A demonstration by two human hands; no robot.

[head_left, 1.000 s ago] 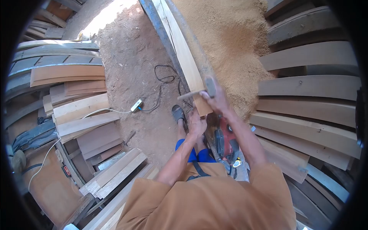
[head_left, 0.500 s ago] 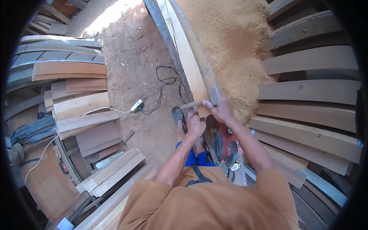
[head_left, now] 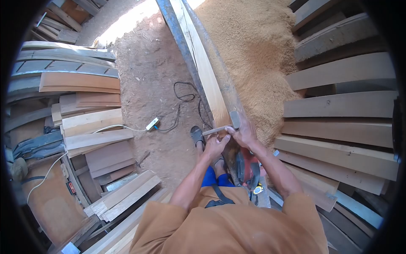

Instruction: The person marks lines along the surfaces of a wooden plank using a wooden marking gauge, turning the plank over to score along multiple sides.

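A hammer [head_left: 234,120] with a blocky grey head and a thin light handle is in my right hand [head_left: 244,134]. My fingers close round it just by the head, and the handle points left. My left hand [head_left: 215,147] is right beside it, just below the handle, at the near end of a long pale board [head_left: 210,86]. Its thumb points up toward the hammer and its fingers are curled; what they hold is hidden. The board lies lengthwise on a worn blue-grey beam or bench [head_left: 181,40], running away from me.
A red and dark power tool [head_left: 247,167] sits by my right leg, with a yellow tape measure [head_left: 258,189] near it. A white power strip [head_left: 152,123] and black cord [head_left: 179,95] lie on the dirt floor. Sawdust [head_left: 249,51] is heaped right; stacked planks [head_left: 338,103] line both sides.
The hammer has come down toward me and its blur is gone. My left hand has shifted slightly nearer my body, with its thumb now raised.
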